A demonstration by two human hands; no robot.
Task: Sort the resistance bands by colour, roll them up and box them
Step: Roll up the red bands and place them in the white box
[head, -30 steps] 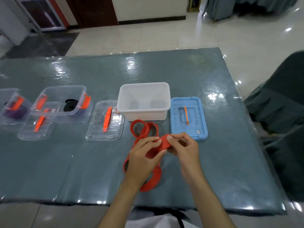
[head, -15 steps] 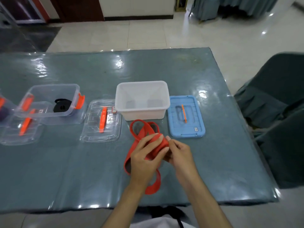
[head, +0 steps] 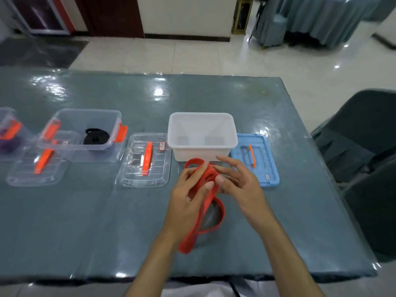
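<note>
A red resistance band (head: 211, 207) lies in loops on the table in front of the white box (head: 202, 136). My left hand (head: 188, 196) grips a partly rolled section of it, fingers wrapped round the roll. My right hand (head: 237, 183) pinches the roll's right side with thumb and lower fingers, while its upper fingers are spread straight. A loose loop trails toward me. The white box holds nothing. A clear box (head: 70, 146) at the left holds a rolled black band (head: 96, 136). A purple band (head: 8, 144) sits in another clear box at the far left edge.
A blue lid (head: 265, 168) lies right of the white box. Two clear lids with orange handles (head: 146, 161) (head: 38, 166) lie in front of the clear boxes. A covered chair (head: 364, 151) stands beyond the table's right edge. The table's near edge (head: 192, 273) runs just below my forearms.
The camera has shifted a little. My hands have turned the roll onward, and my right hand's upper fingers have opened out straight. The trailing loop lies closer to me.
</note>
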